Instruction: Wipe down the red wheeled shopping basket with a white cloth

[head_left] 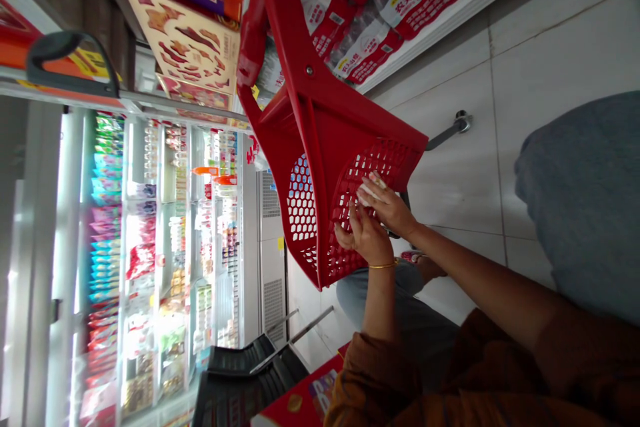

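Observation:
The view is turned sideways, with the floor towards its right. My right hand [394, 211] lies over a small white piece, like a folded wipe or tissue [373, 192], against the perforated side of a red shopping basket [330, 120] with a long handle. Just below it in the picture, my left hand [371, 240] wears a thin gold bracelet [383, 266]. Its fingers are apart and slightly bent, in front of the same perforated panel. Whether these fingertips touch the plastic cannot be made out.
Packs of red-labelled water bottles [370, 47] sit on a shelf beside the basket. Patterned boxes [180, 33] stand farther along. Refrigerated shelves [165, 267] with packaged goods fill the left. A black rack [250, 373] is at the bottom, and another person's grey-clad leg [585, 187] at right.

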A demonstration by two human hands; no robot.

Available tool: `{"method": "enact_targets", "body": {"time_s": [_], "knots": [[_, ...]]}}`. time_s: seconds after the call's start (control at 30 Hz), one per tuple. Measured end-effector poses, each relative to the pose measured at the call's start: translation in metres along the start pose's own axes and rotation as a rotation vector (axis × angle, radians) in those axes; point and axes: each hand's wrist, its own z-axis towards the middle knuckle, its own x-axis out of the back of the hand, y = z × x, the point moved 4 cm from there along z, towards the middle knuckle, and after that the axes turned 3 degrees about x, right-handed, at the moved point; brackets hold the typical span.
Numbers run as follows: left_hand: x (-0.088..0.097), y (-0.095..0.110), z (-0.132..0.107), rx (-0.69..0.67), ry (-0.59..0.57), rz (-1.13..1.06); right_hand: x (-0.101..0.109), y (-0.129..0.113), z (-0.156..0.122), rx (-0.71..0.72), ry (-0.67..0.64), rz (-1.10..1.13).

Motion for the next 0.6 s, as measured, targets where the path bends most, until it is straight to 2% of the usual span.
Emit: {"method": "enact_targets", "body": {"time_s": [0.27,0.43,0.6], "knots": [[0.002,-0.002,0.002,-0.033,-0.032,0.013,-0.004,0.019,-0.036,-0.093,-0.042,-0.009],[0.002,-0.003,0.003,-0.058,-0.039,0.023,-0.003,0.021,-0.043,-0.094,-0.042,-0.067],[-0.002,-0.006,0.001,-0.016,-0.003,0.029,-0.002,0.024,-0.053,-0.103,-0.061,-0.090]]}}
